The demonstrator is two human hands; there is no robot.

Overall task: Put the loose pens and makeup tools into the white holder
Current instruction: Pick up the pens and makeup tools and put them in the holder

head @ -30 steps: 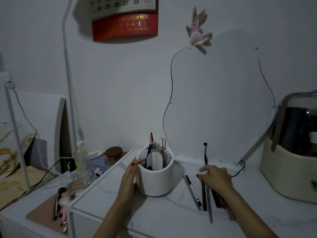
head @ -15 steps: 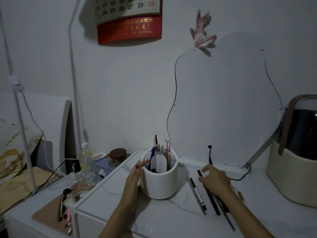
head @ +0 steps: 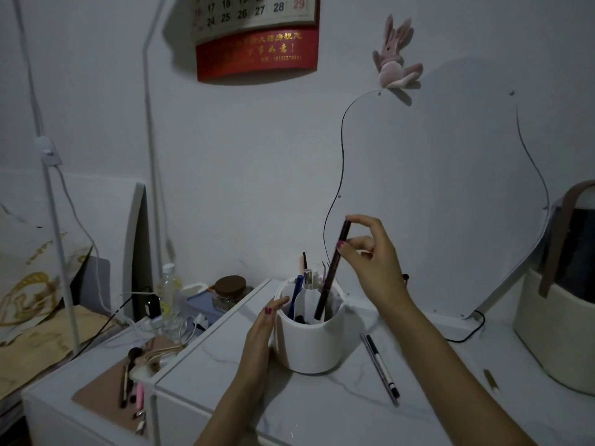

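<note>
The white holder stands on the marble tabletop with several pens and tools upright inside. My left hand rests flat against its left wall, thumb by the rim. My right hand is raised above the holder's right side, pinching the upper end of a dark pen whose lower tip is inside the holder. Two thin pens lie side by side on the table right of the holder. A short beige pencil lies further right.
A curvy mirror leans on the wall behind, its black cable trailing on the table. A cream basket-based bag stands at the right. At the left, a lower surface holds a mat with brushes, a bottle and a brown-lidded jar.
My right hand has picked a dark pen from the loose ones on the table, lifted it, and brought its tip into the holder. My left hand stayed on the holder.
</note>
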